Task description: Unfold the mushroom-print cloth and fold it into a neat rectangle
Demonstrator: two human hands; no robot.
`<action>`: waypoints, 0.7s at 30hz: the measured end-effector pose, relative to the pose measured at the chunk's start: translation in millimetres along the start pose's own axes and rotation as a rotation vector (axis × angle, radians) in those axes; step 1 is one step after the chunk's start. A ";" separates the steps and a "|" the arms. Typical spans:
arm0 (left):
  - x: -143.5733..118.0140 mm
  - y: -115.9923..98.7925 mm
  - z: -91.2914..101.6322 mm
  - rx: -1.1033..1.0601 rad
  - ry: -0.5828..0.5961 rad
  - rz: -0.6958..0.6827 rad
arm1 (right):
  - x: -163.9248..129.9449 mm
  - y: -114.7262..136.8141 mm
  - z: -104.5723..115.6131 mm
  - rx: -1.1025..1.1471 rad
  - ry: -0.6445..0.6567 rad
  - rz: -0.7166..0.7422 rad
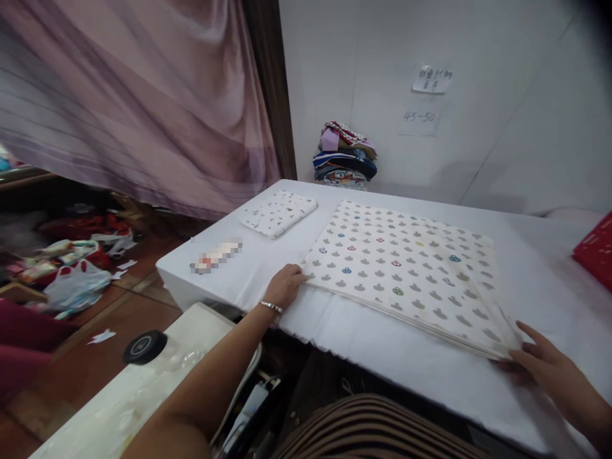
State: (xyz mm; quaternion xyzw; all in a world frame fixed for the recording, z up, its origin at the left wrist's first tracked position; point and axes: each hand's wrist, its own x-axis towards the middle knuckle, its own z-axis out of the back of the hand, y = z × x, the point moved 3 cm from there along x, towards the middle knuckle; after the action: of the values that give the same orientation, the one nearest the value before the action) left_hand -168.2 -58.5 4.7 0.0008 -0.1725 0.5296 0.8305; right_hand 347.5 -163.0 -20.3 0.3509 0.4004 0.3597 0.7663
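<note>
A folded white cloth (382,268) printed with grey mushroom-like shapes and a few coloured ones lies flat on a white-covered table (540,268). At its near left corner, my left hand (285,285) pinches the edge, a bracelet on the wrist. My right hand (545,357) grips the near right corner, with some fingers hidden under the layers. Several layers show along the near edge, and a crease runs down the right side. Beyond my left hand, a smaller folded white cloth (280,213) with small dark prints rests near the far left corner of the table.
A pixelated item (215,256) lies on the table's left part. A stack of folded fabrics (344,156) stands behind the far edge. On the right is a red item (595,252). A white surface (191,350) with a round black object (145,346) sits at the lower left.
</note>
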 end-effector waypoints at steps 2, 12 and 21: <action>-2.2 4.3 1.7 -0.031 -0.013 0.027 | -1.6 1.6 -4.2 0.015 0.002 0.000; 55.8 -19.1 10.2 -0.114 -0.110 -0.011 | -4.0 19.4 -19.9 0.051 0.042 0.041; 129.5 -221.8 -49.9 -0.370 0.147 -0.601 | 3.3 17.0 -12.2 -0.403 -0.058 0.142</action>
State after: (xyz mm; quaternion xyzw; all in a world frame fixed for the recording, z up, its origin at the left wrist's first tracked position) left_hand 90.3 -32.8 35.2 -0.1373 -0.1972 0.2203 0.9454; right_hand 333.7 -148.8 -12.7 0.2283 0.2724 0.4751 0.8049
